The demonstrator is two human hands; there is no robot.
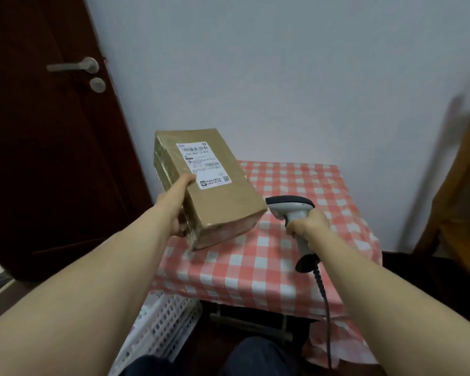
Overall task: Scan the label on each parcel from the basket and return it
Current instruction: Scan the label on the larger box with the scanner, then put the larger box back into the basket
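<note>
A brown cardboard parcel (223,191) is held up above the table's left edge, tilted, its white shipping label (203,165) facing up toward me. My left hand (174,202) grips the parcel along its left side, thumb on top beside the label. My right hand (308,223) is closed around the handle of a grey-and-black barcode scanner (291,206), whose head points left at the parcel's near right corner. The scanner's dark cable (324,302) hangs down past my right forearm. A white lattice basket (160,327) stands on the floor at lower left, partly hidden by my left arm.
A small table with a red-and-white checked cloth (296,267) is in front of me. A dark brown door (52,131) stands at the left, a pale wall behind, wooden furniture (461,185) at the right edge. My knees show at the bottom.
</note>
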